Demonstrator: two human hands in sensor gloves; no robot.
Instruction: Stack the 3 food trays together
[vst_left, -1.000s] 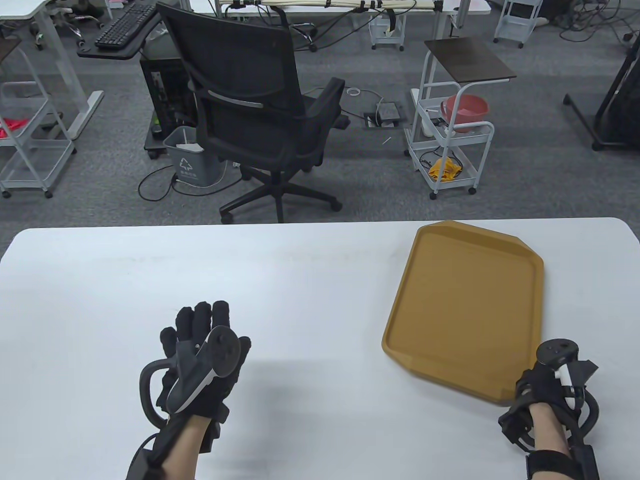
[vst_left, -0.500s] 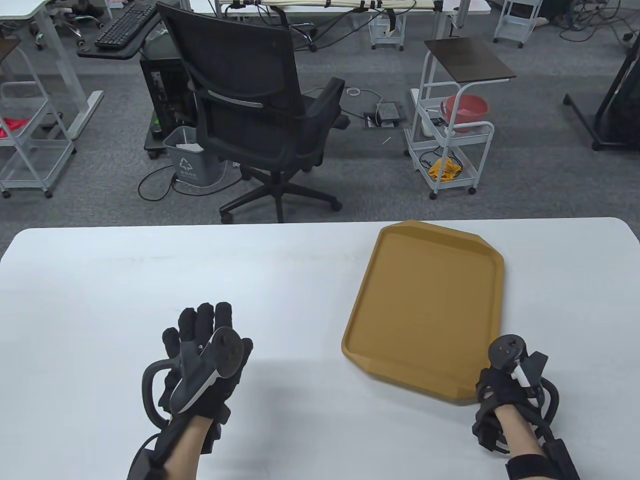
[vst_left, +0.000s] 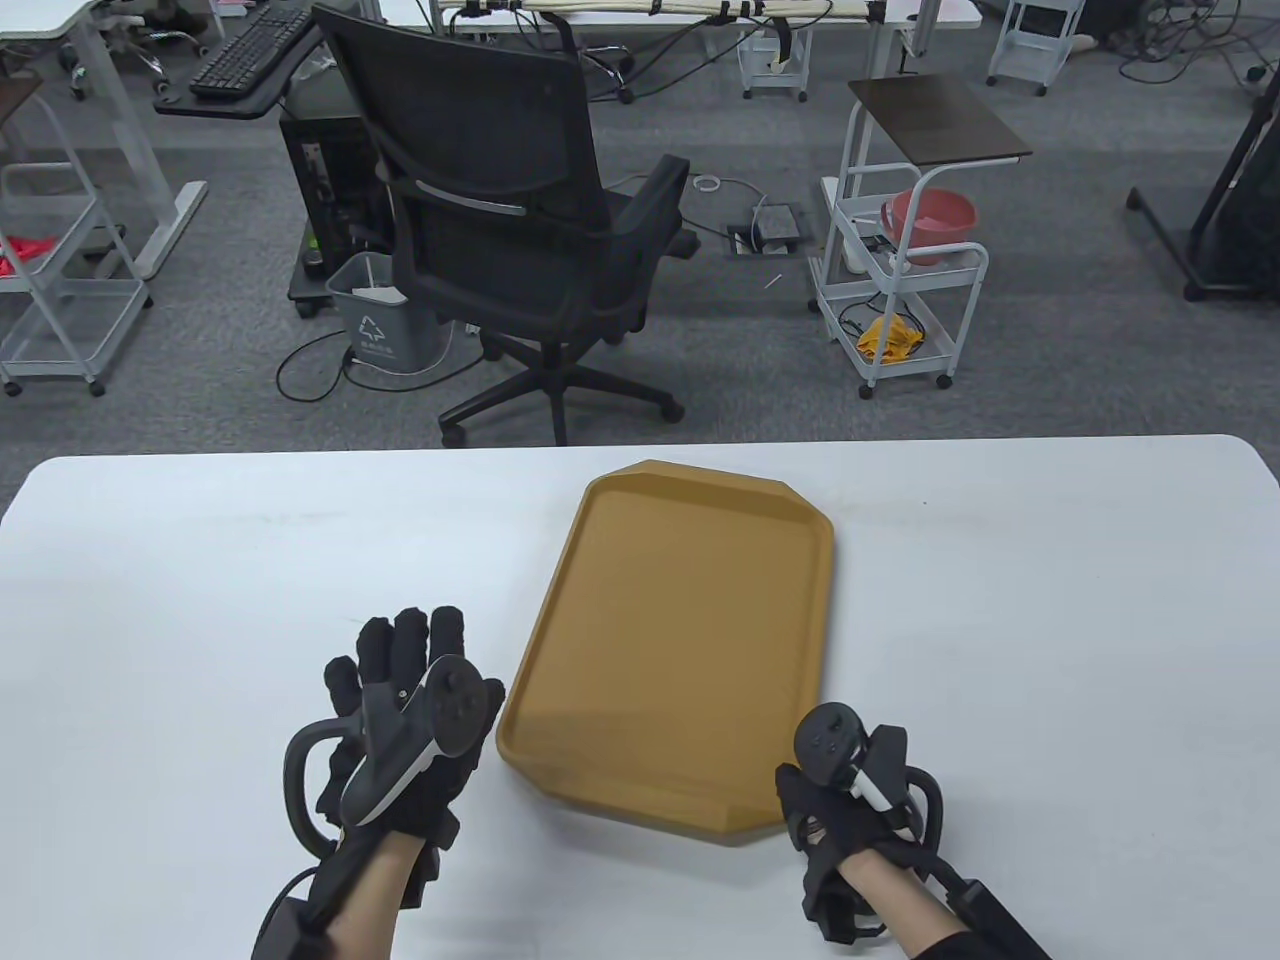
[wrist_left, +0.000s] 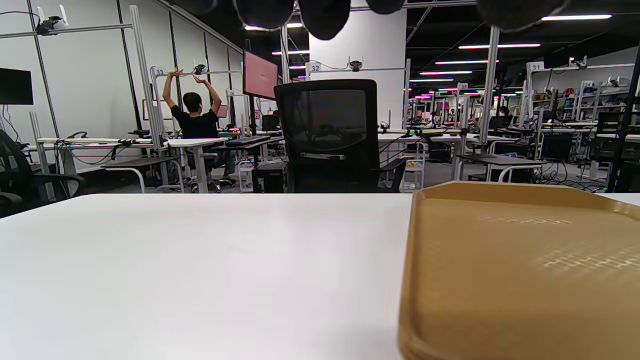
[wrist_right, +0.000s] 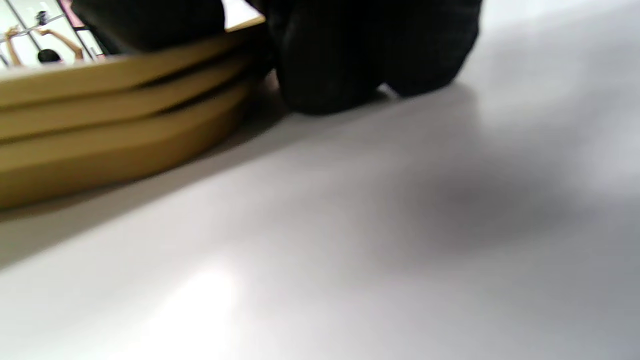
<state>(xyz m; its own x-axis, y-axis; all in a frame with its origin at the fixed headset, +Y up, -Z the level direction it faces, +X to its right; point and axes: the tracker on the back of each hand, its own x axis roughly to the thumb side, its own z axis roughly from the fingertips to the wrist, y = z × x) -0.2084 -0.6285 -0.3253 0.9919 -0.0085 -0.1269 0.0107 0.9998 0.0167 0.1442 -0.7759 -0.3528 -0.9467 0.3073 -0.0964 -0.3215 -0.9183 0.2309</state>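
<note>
Right fingers: the right hand (vst_left: 850, 810) sits at the near right corner of the tray stack (vst_left: 680, 640); in the right wrist view the gloved fingers (wrist_right: 350, 55) curl down against the stack's rim and touch the counter beside it. Whether they truly grip the rim or only press on it cannot be told.
Left fingers: the left hand (vst_left: 400, 720) rests on the counter (vst_left: 200, 560) just beside the stack's near left corner, its fingers (vst_left: 410, 640) stretched forward and loose, holding nothing; only dark fingertips (wrist_left: 320, 17) show at the top edge of the left wrist view.
Tray stack: brown trays (wrist_right: 100, 130) lie nested one in another, three rims showing in the right wrist view. The stack lies flat around the middle of the counter, long side running away from the person, slightly turned, its far end near the counter's far edge.
Tray stack, left wrist view: its rim (wrist_left: 500, 192) fills the right half of the view, right beside the hand.
Counter: white and plain (wrist_left: 200, 260).
Behind the counter: a black office chair (vst_left: 500, 200) stands on the grey carpet, with a white trolley (vst_left: 900, 290) to its right holding a red bowl (vst_left: 928, 222).
</note>
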